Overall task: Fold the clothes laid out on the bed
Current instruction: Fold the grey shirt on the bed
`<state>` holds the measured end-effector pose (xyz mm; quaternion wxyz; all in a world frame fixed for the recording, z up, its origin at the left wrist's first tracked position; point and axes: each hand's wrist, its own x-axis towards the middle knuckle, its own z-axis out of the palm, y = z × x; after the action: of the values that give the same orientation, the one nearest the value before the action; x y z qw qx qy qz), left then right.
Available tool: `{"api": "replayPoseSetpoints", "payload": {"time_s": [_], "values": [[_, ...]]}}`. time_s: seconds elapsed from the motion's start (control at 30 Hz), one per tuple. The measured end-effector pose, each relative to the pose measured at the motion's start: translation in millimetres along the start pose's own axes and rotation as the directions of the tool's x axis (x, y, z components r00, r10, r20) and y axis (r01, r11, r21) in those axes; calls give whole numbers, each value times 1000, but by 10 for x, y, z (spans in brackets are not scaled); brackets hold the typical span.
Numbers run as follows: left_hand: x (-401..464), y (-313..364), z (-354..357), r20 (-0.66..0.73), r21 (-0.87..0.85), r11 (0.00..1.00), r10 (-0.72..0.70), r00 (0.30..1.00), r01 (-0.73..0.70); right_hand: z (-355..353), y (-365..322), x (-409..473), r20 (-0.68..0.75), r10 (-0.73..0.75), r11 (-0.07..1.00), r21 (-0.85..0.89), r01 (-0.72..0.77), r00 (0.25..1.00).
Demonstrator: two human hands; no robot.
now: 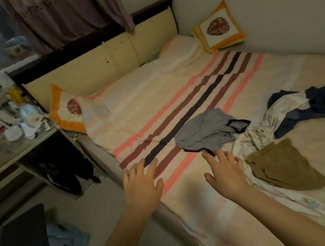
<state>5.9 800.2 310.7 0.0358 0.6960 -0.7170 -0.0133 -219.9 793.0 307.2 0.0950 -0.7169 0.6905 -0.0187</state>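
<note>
The bed point(173, 91) is lying under a striped sheet; four loose garments are lying on it: one floral point(254, 136), one navy point(323, 105), one olive point(284, 165), one grey point(205, 131); both arms are reaching forward, left hand point(141, 183) and right hand point(225, 170) spreading flat, holding nothing, right fingertips nearing the grey garment.

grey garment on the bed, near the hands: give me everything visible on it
The grey garment is thin, soft-looking cloth with dark trim along its edges, lying crumpled and unfolded on the striped bedsheet. Its right side overlaps a pale floral cloth. The right hand reaches toward its near edge with spread fingers; contact is unclear. The left hand hovers clear of it.
</note>
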Motion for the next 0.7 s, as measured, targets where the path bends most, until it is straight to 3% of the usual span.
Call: {"api": "replayPoseSetpoints", "payload": {"time_s": [0.23,0.43,0.7], "values": [[1510,-331,393,56,-6,954,299,953,-299,236,-318,934,-61,294,956,37,-293,954],[2696,-691,519,133,-56,802,596,792,-595,438,-684,1637,-35,576,814,112,-569,817],[3723,-615,1076,266,-130,657,745,612,-743,838,-698,2116,9,766,638,110,-762,643]]}}
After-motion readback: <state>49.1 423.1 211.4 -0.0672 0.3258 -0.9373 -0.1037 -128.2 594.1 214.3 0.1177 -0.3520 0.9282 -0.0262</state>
